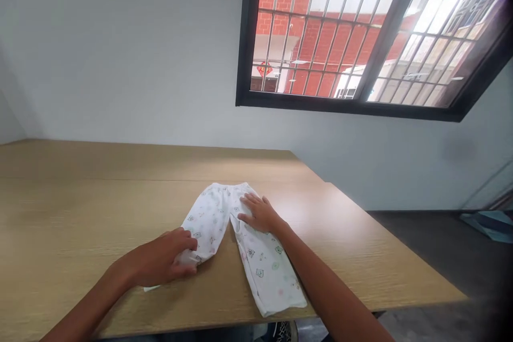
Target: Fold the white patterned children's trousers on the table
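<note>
A pair of small white pants [272, 272] with a print of little bears lies spread on the wooden table [100, 214], the waist pointing away from me and the legs apart toward me. My left hand [168, 256] is curled over the lower part of the left leg, with fabric between thumb and fingers; it covers most of that leg's end, and only a bit of the hem shows beneath the wrist. On the upper part of the right leg, just below the waist, my right hand [260, 214] rests flat with its fingers spread.
The table's right edge runs diagonally, with grey floor [417, 246] beyond it. A barred window [360, 37] is set in the pale wall [120, 53] behind the table. A bluish object [489, 224] lies on the floor at the far right. A shoe [285, 331] shows under the front edge.
</note>
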The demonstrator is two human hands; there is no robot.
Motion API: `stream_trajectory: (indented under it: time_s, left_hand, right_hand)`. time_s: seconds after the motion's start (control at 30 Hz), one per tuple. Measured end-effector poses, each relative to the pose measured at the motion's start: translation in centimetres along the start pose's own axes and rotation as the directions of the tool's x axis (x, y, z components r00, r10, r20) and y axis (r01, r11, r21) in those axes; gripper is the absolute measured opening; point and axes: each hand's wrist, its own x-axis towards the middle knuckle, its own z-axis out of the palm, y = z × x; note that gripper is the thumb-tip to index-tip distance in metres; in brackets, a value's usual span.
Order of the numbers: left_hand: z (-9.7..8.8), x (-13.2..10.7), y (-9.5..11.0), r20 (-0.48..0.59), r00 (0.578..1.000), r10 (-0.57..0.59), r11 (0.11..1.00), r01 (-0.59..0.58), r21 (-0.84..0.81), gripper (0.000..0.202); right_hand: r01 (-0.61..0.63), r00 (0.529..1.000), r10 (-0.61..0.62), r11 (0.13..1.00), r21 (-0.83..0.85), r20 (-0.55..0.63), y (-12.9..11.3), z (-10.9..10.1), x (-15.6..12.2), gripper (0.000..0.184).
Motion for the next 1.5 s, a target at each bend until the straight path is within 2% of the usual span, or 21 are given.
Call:
stream_trajectory:
  time_s: [0.1,0.17,0.23,0.27,0.33,0.43,0.5,0.57,0.67,0.77,0.93,1.03,1.13,1.2,1.33,1.4,1.5]
  left_hand:
    - [0.3,-3.2,0.9,-0.016,1.0,-0.013,1.0,0.012,-0.022,0.027]
    - [0.0,-4.5,2.0,0.061,0.998,0.029,0.992,-0.022,-0.121,0.027]
    - [-0.9,-4.8,3.4,0.137,0.983,0.124,0.967,-0.089,-0.237,0.026]
    - [-1.5,-4.4,4.1,0.139,0.976,0.169,0.954,-0.127,-0.27,0.027]
    - [-2.8,-2.0,4.8,0.059,0.976,0.21,0.945,-0.187,-0.267,0.029]
    - [-3.1,4.5,3.9,-0.143,0.973,0.181,0.972,-0.199,-0.122,0.028]
    - [-1.7,9.2,1.8,-0.297,0.931,0.213,0.976,-0.219,0.014,0.038]
    - [0.3,12.9,-0.8,-0.31,0.917,0.25,0.966,-0.215,0.143,0.046]
    - [2.8,15.2,-4.3,-0.276,0.943,0.184,0.966,-0.123,0.226,0.053]
    - [3.4,15.0,-6.4,-0.274,0.948,0.159,0.96,-0.083,0.268,0.056]
    - [2.8,14.2,-7.4,-0.265,0.947,0.183,0.948,-0.099,0.301,0.059]
    - [3.1,13.9,-7.1,-0.312,0.937,0.156,0.958,-0.066,0.279,0.054]
    - [3.6,13.6,-6.2,-0.335,0.916,0.22,0.957,-0.137,0.256,0.051]
    - [3.9,13.5,-5.5,-0.305,0.922,0.237,0.956,-0.166,0.241,0.054]
    - [4.1,13.4,-4.6,-0.274,0.954,0.122,0.966,-0.052,0.252,0.058]
    - [4.2,13.4,-4.5,-0.303,0.948,0.098,0.964,-0.015,0.265,0.057]
    - [4.4,13.2,-4.3,-0.329,0.937,0.116,0.961,-0.022,0.276,0.057]
  right_hand:
    - [-0.008,1.0,0.008,1.0,0.012,-0.014,-0.3,-0.1,0.2,0.072]
    - [-0.004,1.0,0.004,1.0,0.024,-0.017,-0.3,-0.2,0.2,0.07]
    - [0.006,1.0,-0.006,0.999,0.036,-0.017,-0.1,-0.2,0.3,0.069]
    - [0.012,1.0,-0.012,0.999,0.04,-0.018,0.0,-0.1,0.3,0.069]
    - [0.018,1.0,-0.017,0.999,0.044,-0.022,0.2,0.0,0.3,0.07]
    - [-0.007,1.0,0.008,0.999,0.035,-0.025,0.1,0.0,0.1,0.073]
    - [-0.027,0.999,0.027,0.999,0.02,-0.023,0.0,-0.1,0.0,0.075]
    - [-0.029,0.999,0.029,1.0,0.011,-0.019,0.0,-0.1,-0.1,0.077]
    - [-0.012,1.0,0.012,1.0,0.021,-0.005,0.3,0.0,-0.1,0.079]
    - [-0.002,1.0,0.002,1.0,0.023,-0.003,0.6,-0.1,0.2,0.076]
    - [0.0,1.0,-0.001,0.999,0.041,0.01,0.7,-0.6,0.4,0.073]
    - [0.004,0.998,-0.007,0.999,0.044,0.058,0.2,-1.1,0.2,0.077]
    - [-0.017,0.995,0.012,0.999,0.045,0.1,-0.5,-1.3,-0.1,0.082]
    - [-0.032,0.995,0.028,0.999,0.04,0.099,-0.8,-1.2,-0.1,0.082]
    - [-0.064,0.995,0.062,0.998,0.025,0.08,-1.0,-0.9,0.0,0.08]
    - [-0.088,0.992,0.085,0.996,0.023,0.097,-0.9,-0.8,0.1,0.078]
    - [-0.111,0.986,0.106,0.993,0.029,0.125,-0.7,-0.9,0.1,0.076]
